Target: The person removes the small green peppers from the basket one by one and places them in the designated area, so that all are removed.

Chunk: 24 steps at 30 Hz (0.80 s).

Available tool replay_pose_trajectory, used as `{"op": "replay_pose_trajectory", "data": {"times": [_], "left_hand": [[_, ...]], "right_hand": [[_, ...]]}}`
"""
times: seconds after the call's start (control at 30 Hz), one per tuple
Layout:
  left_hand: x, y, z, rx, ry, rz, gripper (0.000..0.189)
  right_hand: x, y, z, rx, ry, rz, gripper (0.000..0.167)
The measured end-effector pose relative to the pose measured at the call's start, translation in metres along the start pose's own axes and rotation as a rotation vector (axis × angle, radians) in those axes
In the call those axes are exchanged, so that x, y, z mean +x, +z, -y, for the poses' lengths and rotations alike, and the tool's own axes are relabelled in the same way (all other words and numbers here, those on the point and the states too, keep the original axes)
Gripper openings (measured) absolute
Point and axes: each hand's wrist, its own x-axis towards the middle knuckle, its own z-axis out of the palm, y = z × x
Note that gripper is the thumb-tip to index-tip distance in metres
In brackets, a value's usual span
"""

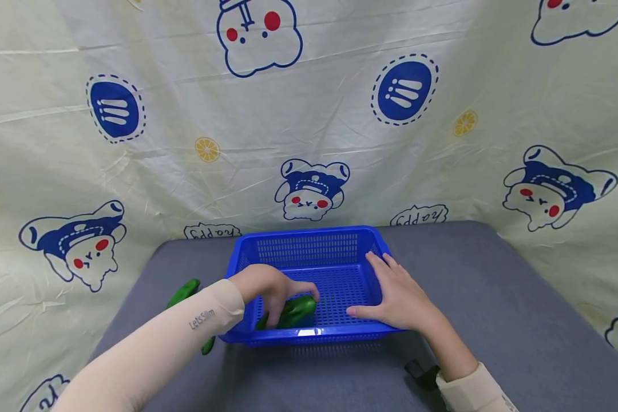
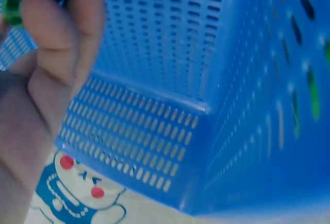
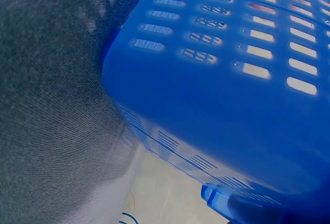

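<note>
My left hand (image 1: 275,289) reaches over the left side of a blue plastic basket (image 1: 309,332) and grips a glossy green cucumber (image 1: 300,309) inside it, low beside the front wall. In the left wrist view, the curled fingers (image 2: 49,38) wrap the cucumber (image 2: 18,0) at the upper left. More green shows under the hand, partly covered by it. My right hand (image 1: 399,292) rests on the basket's right rim, fingers stretched along it and thumb extended inward. The right wrist view shows only the basket's outer wall (image 3: 206,95); the hand is out of that frame.
Left of the basket, more green cucumbers (image 1: 182,293) lie on the grey table (image 1: 474,286), partly covered by my left sleeve (image 1: 185,332). A black strap (image 1: 421,375) is near my right wrist. A printed sheet (image 1: 309,114) hangs behind the table.
</note>
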Motion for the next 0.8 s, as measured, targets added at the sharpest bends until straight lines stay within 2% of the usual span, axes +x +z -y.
{"op": "replay_pose_trajectory", "data": {"times": [0.17, 0.3, 0.6, 0.8], "left_hand": [[-0.01, -0.005, 0.012, -0.046, 0.118, -0.152, 0.103], [-0.02, -0.009, 0.023, -0.157, 0.161, -0.239, 0.104], [-0.047, -0.015, 0.056, -0.453, 0.233, -0.321, 0.104], [-0.066, -0.011, 0.079, -0.662, 0.302, -0.381, 0.108]], "right_hand": [[0.002, 0.001, -0.001, -0.004, 0.005, 0.002, 0.126], [0.003, 0.001, -0.001, -0.006, 0.009, 0.005, 0.127], [0.003, 0.001, -0.001, -0.013, -0.008, 0.003, 0.126], [0.004, 0.001, 0.001, -0.012, -0.018, 0.005, 0.125]]}}
